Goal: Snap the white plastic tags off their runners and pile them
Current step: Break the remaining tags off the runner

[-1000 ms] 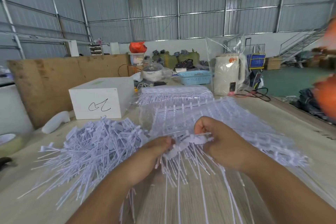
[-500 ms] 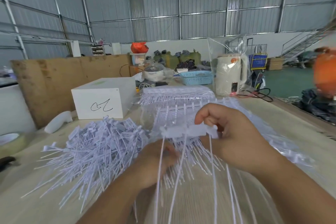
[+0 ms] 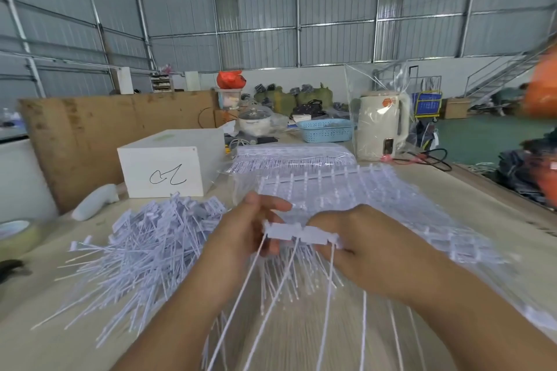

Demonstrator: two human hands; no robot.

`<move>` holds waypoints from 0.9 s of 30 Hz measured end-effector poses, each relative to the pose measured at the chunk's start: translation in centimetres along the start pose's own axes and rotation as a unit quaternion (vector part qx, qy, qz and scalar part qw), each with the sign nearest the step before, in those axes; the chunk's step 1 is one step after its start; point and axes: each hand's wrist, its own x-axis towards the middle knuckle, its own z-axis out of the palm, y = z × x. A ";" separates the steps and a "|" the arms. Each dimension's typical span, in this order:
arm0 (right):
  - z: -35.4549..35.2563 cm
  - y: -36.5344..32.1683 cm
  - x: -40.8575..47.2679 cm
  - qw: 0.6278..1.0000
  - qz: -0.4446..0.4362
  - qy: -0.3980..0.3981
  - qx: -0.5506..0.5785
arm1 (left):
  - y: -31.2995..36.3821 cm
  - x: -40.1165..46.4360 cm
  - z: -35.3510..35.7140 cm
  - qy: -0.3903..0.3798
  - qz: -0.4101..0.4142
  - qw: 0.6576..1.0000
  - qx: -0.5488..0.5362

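I hold a short strip of joined white plastic tags (image 3: 297,233) above the table between both hands. My left hand (image 3: 247,229) pinches its left end and my right hand (image 3: 361,247) grips its right end. Three long thin tails hang down from the strip toward me. A loose pile of separated white tags (image 3: 144,253) lies on the table to the left. Sheets of tags still on their runners (image 3: 376,199) spread out under and behind my hands.
A white box with a black scribble (image 3: 164,170) stands behind the pile. Farther back are a bagged stack of tags (image 3: 292,156), a blue basket (image 3: 327,129) and a cream kettle in plastic (image 3: 381,126). A tape roll (image 3: 15,235) sits at the left edge.
My left hand has risen from below the strip and now pinches its left end. The strip is held up level between both hands, slightly lower than half a second ago.
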 end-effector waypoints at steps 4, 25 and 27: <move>-0.1 0.3 0.2 0.986 0.045 -0.001 0.161 | -0.2 -1.3 0.0 -0.088 0.059 0.981 0.163; 1.2 -0.2 0.9 0.894 0.125 -0.021 0.429 | -0.6 -1.5 2.0 0.033 0.015 0.999 -0.001; 1.9 -0.8 1.1 0.892 0.128 0.030 0.432 | -1.0 -1.4 2.4 0.085 0.015 0.996 -0.031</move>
